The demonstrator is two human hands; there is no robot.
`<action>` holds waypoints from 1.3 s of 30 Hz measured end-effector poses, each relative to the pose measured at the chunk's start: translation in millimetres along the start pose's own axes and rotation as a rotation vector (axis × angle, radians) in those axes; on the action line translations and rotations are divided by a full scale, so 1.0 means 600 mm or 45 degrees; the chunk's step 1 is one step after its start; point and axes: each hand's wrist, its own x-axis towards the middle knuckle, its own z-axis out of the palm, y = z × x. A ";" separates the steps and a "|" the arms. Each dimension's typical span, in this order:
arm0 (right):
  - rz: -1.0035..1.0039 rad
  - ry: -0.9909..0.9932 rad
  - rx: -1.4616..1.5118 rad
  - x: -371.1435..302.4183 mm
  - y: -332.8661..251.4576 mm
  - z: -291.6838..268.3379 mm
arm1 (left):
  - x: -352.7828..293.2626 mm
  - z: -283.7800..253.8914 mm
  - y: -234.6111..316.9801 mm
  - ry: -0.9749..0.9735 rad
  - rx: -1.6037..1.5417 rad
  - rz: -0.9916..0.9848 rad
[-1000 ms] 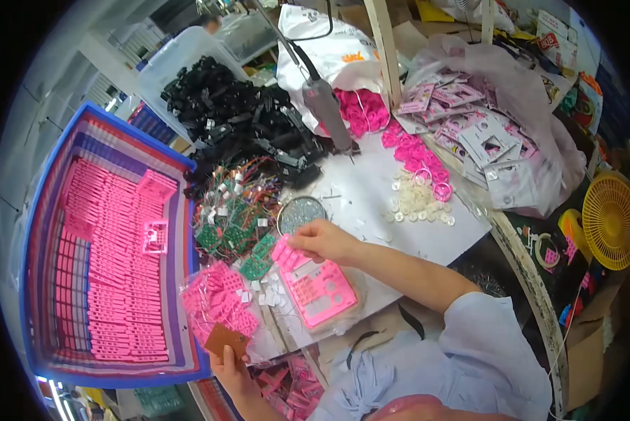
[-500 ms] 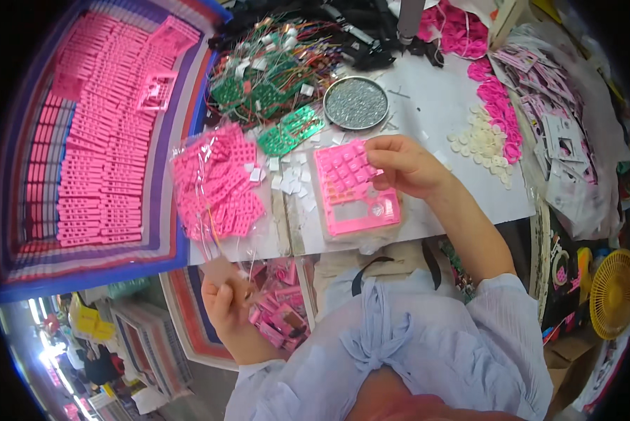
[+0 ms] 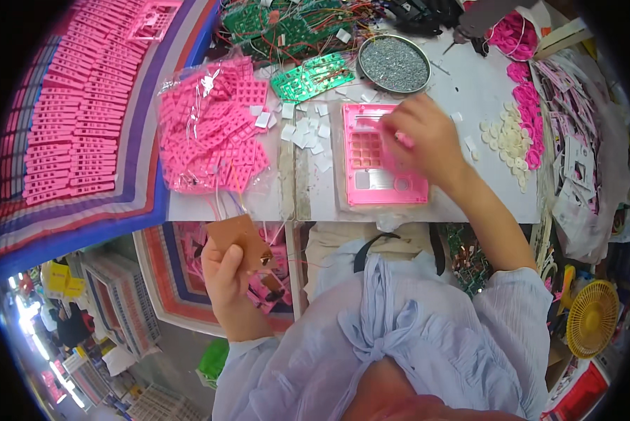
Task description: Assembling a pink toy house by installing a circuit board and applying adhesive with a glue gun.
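Observation:
My left hand (image 3: 225, 277) grips a brown circuit board (image 3: 239, 235) by its lower left edge, with the thumb on its face. Thin wires run from the board up toward the clear bag. In front of me lies a pink plastic case (image 3: 388, 197), with a grid of square openings and a window. My right hand (image 3: 427, 137) is over the case's right side, its fingers closed and slightly blurred. A bit of the pink button pad (image 3: 404, 139) shows among those fingers; the rest is hidden by the hand.
Left of the case sits a clear bag of pink button pads (image 3: 210, 133), with white squares (image 3: 304, 133) beside it. Behind are green circuit boards (image 3: 315, 76) and a round tin of screws (image 3: 395, 64). Cream discs (image 3: 505, 144) lie right; a blue-rimmed crate (image 3: 136, 228) holds pink parts.
My right hand has turned over the case, and the button pad no longer covers its grid. My left hand has tilted the circuit board so its broad brown face shows. The view has shifted.

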 end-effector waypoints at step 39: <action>1.210 -0.412 2.017 -0.032 -0.081 -0.027 | 0.099 0.159 -0.033 -0.538 0.943 -0.114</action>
